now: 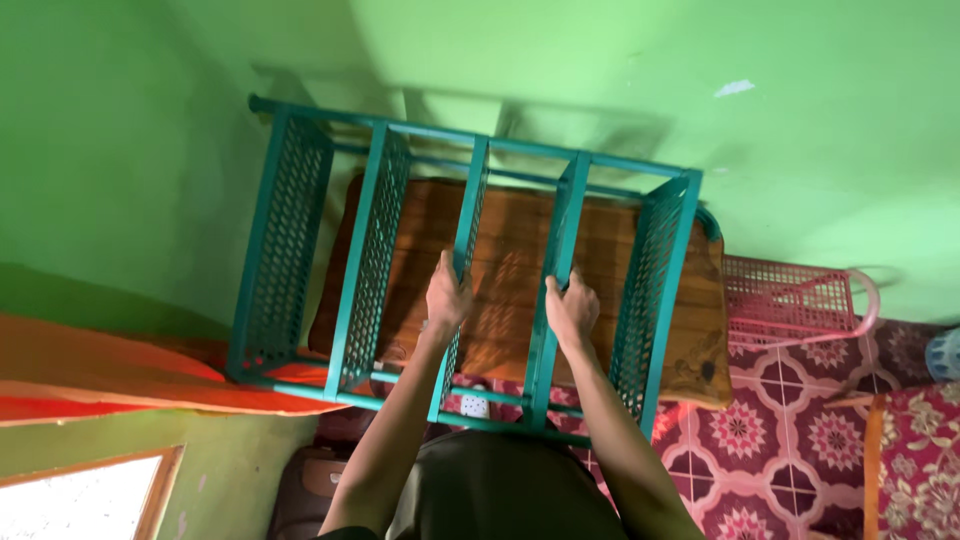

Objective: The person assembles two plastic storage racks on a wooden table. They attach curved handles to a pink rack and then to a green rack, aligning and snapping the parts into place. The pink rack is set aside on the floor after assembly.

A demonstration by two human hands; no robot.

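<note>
A teal metal rack [372,232] with several perforated mesh shelves lies on its side over a brown wooden table [510,262]. My left hand [447,296] grips the edge of one middle shelf. My right hand [571,309] grips the neighbouring shelf edge to its right. Both forearms reach up from the bottom of the view. The rack's frame bars run along the top and bottom, and its far end sits close to the green wall [560,70].
A pink plastic basket [795,300] stands right of the table. Red patterned floor tiles [800,440] lie below it. An orange cloth [90,370] stretches at the left, with a window frame [95,490] beneath. A floral cushion [920,460] sits at far right.
</note>
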